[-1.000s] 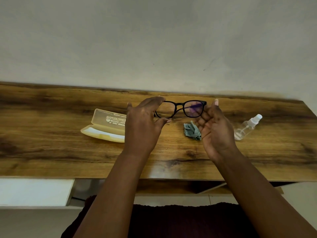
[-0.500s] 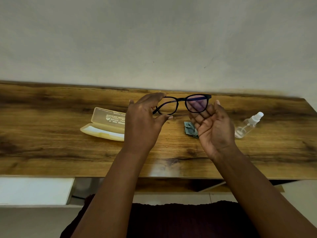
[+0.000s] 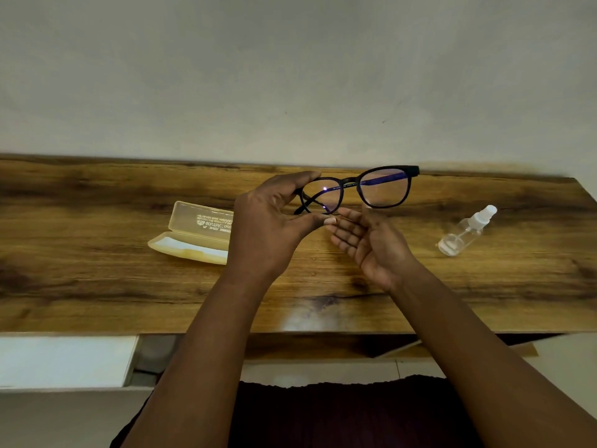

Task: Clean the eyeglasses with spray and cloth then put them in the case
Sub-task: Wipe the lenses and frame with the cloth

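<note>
The left hand [image 3: 268, 227] pinches the black-framed eyeglasses [image 3: 358, 192] by one end above the wooden desk [image 3: 97, 286], the right hand [image 3: 371, 244] spread palm-up beneath them, between the open yellow case [image 3: 193, 234] and spray bottle [image 3: 466, 231].
</note>
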